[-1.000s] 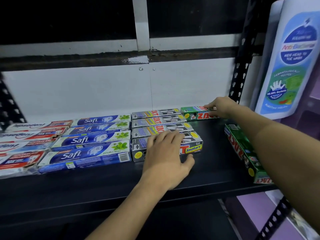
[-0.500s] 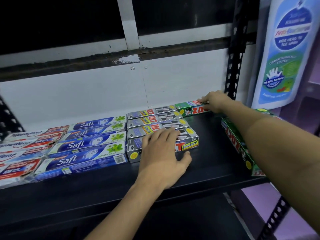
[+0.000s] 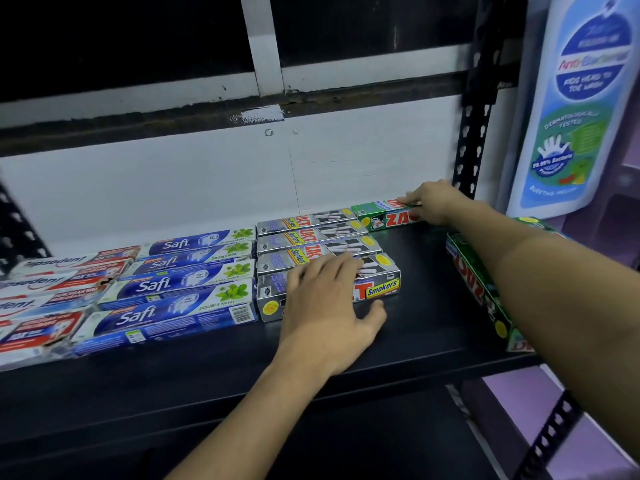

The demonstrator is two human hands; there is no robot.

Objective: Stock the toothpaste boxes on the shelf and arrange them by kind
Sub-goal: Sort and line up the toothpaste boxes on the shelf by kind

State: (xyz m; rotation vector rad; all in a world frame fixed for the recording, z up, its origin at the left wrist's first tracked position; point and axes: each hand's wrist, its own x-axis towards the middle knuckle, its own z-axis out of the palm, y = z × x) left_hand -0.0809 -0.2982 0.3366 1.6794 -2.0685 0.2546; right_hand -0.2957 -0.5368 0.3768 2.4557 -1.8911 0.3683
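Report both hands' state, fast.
Left hand: open, flat on the front silver Zact Smokers box.
Right hand: gripping the green Zact box at the back.

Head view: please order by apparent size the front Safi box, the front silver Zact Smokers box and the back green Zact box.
1. front Safi box.
2. front silver Zact Smokers box, partly under the left hand.
3. back green Zact box; farther away and partly under the right hand, so unsure.

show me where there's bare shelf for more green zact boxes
Bare shelf: between the silver Smokers boxes and the green box at the right edge, plus the front strip. Safi boxes and Pepsodent boxes crowd the left.
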